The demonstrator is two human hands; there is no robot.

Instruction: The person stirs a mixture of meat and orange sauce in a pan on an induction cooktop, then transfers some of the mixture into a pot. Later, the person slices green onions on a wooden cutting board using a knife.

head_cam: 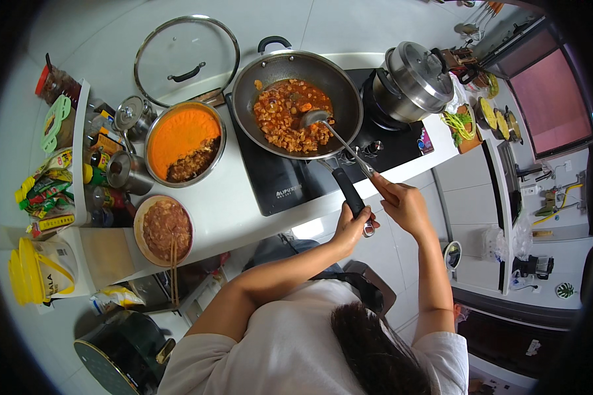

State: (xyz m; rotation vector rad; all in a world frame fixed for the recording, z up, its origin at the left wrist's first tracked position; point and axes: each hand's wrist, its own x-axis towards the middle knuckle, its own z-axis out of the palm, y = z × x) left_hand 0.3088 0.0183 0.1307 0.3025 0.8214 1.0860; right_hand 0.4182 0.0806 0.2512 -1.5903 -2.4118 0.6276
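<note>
My left hand (pixel 350 227) grips the black handle of a large dark wok (pixel 343 98) on the gas cooktop. In my right hand (pixel 404 205) is the wooden end of a metal cooking ladle (pixel 343 140); its head rests in the food. Chopped meat in reddish-brown sauce (pixel 286 116) lies in the wok. To the wok's left stands a steel bowl (pixel 222 148) with orange oil or sauce and dark pieces at one side. Nearer me, a round bowl (pixel 137 232) holds raw-looking minced meat, with wooden chopsticks (pixel 174 276) leaning out of it.
A glass lid (pixel 170 57) leans behind the steel bowl. Right of the wok, a lidded steel pot (pixel 405 94) occupies the other burner. Farther right are greens on a cutting board (pixel 469 144). Small lidded pots (pixel 128 173) and a shelf (pixel 81 163) with bottles and packets line the left.
</note>
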